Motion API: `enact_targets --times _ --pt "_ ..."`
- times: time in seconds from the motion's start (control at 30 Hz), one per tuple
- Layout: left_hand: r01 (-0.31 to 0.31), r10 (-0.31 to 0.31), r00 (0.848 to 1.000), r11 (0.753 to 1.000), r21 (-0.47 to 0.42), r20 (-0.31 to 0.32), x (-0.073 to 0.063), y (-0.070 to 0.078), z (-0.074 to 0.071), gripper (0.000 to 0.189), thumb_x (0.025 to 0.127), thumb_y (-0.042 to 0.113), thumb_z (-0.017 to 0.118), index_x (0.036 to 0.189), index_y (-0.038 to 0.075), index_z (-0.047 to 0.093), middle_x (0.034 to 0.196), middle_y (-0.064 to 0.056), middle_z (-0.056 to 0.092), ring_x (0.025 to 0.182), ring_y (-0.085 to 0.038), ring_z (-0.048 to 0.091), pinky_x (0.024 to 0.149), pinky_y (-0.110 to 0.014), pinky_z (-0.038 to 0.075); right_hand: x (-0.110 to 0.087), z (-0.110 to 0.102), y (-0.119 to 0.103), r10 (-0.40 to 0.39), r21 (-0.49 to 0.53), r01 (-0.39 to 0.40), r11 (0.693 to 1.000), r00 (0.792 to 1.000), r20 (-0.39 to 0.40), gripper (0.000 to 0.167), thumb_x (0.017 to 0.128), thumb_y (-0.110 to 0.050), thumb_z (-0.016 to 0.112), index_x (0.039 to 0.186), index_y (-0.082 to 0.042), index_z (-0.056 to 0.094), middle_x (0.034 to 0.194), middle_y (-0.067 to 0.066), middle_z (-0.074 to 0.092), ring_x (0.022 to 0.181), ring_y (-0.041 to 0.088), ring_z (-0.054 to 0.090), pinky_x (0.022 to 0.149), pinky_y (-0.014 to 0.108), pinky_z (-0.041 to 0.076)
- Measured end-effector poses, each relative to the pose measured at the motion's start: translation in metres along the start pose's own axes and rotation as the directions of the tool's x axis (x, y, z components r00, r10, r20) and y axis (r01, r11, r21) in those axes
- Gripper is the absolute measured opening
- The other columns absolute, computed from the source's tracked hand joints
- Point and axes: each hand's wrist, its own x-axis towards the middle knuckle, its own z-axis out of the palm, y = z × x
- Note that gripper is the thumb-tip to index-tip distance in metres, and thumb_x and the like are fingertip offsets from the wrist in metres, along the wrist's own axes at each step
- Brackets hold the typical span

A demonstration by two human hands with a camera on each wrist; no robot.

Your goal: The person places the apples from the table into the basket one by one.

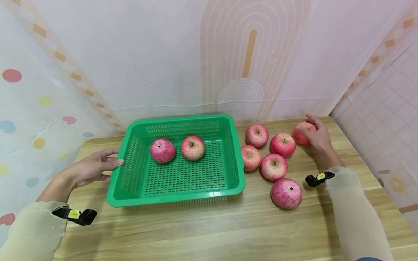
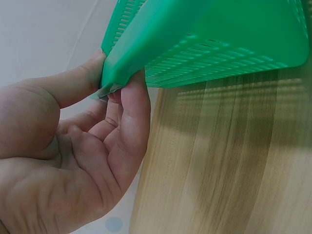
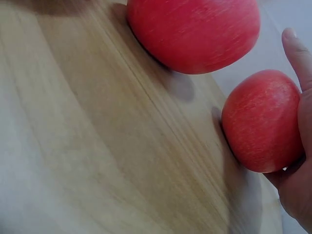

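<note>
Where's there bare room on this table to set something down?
Widest is the strip of table in front of the green basket, between the sleeves. The basket's floor is bare in front of its two apples. Crowded: right of the basket, where six apples cluster, one against the right hand.

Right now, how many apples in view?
8: two apples in the basket, five on the table beside it, one at the right hand. The basket partly hides one of the five.

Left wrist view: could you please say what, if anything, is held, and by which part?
The left hand holds the basket by the rim at one short side.
</note>
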Motion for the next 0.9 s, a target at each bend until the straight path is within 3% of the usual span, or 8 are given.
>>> enact_targets --times 0.27,0.5,0.8,0.9 --pt "0.0 0.0 1.0 1.0 -0.01 -0.001 0.0 -0.001 -0.001 0.036 0.11 0.017 0.049 0.143 0.012 0.036 0.114 -0.001 0.068 0.099 -0.019 0.071 0.084 -0.041 0.06 0.0 -0.003 0.0 -0.027 -0.117 0.033 0.993 0.998 0.056 0.076 0.095 -0.028 0.074 0.157 -0.004 0.036 0.142 0.023 0.05 0.108 0.001 0.049 0.088 0.006 0.04" --pt "-0.015 0.015 1.0 1.0 -0.023 0.009 0.001 -0.001 -0.002 0.029 0.11 0.015 0.048 0.138 0.017 0.041 0.113 -0.002 0.069 0.099 -0.019 0.071 0.083 -0.04 0.06 -0.001 -0.007 -0.006 0.006 -0.193 0.02 0.981 0.992 0.13 0.083 0.093 -0.037 0.076 0.158 -0.007 0.034 0.139 0.022 0.052 0.107 0.007 0.051 0.085 0.007 0.041" --pt "0.001 -0.001 1.0 1.0 -0.012 -0.003 0.001 0.0 -0.001 0.036 0.11 0.017 0.049 0.143 0.01 0.036 0.113 -0.001 0.069 0.098 -0.019 0.071 0.083 -0.04 0.06 -0.002 -0.008 -0.012 0.071 -0.257 -0.03 0.966 0.986 0.153 0.083 0.093 -0.043 0.073 0.158 -0.007 0.035 0.145 0.026 0.049 0.126 0.031 0.047 0.101 0.031 0.041" --pt "0.008 -0.008 1.0 1.0 -0.014 -0.008 0.001 0.0 -0.001 0.036 0.11 0.017 0.049 0.142 0.01 0.036 0.112 -0.001 0.069 0.098 -0.019 0.071 0.083 -0.04 0.06 -0.001 -0.007 -0.012 0.072 -0.259 -0.031 0.965 0.986 0.15 0.08 0.094 -0.042 0.073 0.156 -0.005 0.038 0.143 0.027 0.05 0.125 0.033 0.047 0.099 0.031 0.041"
